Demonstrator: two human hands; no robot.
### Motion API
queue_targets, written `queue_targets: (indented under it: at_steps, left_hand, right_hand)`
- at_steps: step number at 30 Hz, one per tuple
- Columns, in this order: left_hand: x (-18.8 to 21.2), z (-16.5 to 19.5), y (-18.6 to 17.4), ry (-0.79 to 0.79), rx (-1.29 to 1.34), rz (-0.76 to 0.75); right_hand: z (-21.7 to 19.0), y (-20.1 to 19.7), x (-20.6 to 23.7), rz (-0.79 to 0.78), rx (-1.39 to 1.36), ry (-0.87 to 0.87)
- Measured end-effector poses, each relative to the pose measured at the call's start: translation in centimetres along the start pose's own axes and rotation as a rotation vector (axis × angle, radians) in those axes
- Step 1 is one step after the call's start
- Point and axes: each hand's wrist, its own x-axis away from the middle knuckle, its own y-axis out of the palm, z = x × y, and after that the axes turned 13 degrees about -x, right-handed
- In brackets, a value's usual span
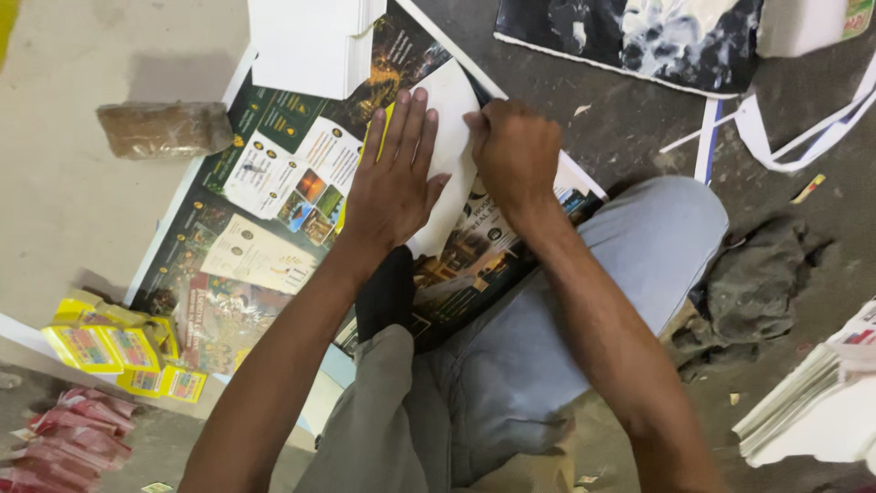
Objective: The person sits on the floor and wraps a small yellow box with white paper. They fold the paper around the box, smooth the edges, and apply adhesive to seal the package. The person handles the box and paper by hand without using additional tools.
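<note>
Far to the left of my left hand, pink packets (64,438) lie on the floor, with yellow packets (119,351) just above them. Further up on that side sits a brown wrapped block (164,128).

A large printed sheet (265,228) with dark panels and small pictures lies flat on the floor (73,201), running from the yellow packets up under both of my hands. A white box (310,46) rests on its upper part, just beyond my left fingertips.

My left hand (394,178) is fully open, palm down, fingers spread and straight. It grips nothing; it presses flat on a white paper piece (452,137) that lies on the printed sheet.

My right hand (516,155) is just beside the left, to its right. Its fingers are curled closed and pinch the upper edge of the same white paper piece.

Below both hands are my knees in grey trousers (584,301).

To the right of my right hand, a dark crumpled cloth (757,283) lies on the floor. Above it are white strips (803,137) and a dark-and-white printed sheet (657,36). A stack of white sheets (812,411) lies at the far right, well apart from my hands.
</note>
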Motion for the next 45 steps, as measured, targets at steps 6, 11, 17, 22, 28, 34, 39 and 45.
queue_targets:
  at_steps: [6,11,17,22,28,34,39,45]
  left_hand:
    - [0.6,0.1,1.2,-0.001,-0.075,-0.071]
    - [1.1,0.2,2.1,-0.004,-0.025,-0.122]
    - [2.0,0.4,2.9,0.011,0.000,-0.050]
    - [2.0,0.5,3.1,0.026,-0.002,-0.074]
    - [0.9,0.4,2.3,0.023,-0.040,-0.057]
    - [-0.3,0.2,0.0,-0.049,-0.065,0.012]
    - [-0.7,0.6,-2.7,-0.025,-0.004,0.045]
    - [-0.8,1.3,-4.9,-0.042,-0.024,0.068]
  right_hand:
    - [0.0,-0.3,0.7,-0.048,-0.024,0.033]
    - [-0.7,-1.1,1.2,-0.023,-0.111,0.125]
    - [-1.6,-1.6,1.0,-0.038,-0.133,0.237]
    - [-1.5,-1.4,1.2,-0.045,-0.096,0.192]
    - [-0.1,-1.0,1.1,-0.062,-0.043,0.082]
    - [0.4,-0.7,0.0,-0.054,-0.047,-0.035]
    - [-1.5,-1.5,-0.8,-0.017,-0.030,-0.056]
    - [-4.1,-2.9,-2.1,-0.043,-0.024,-0.029]
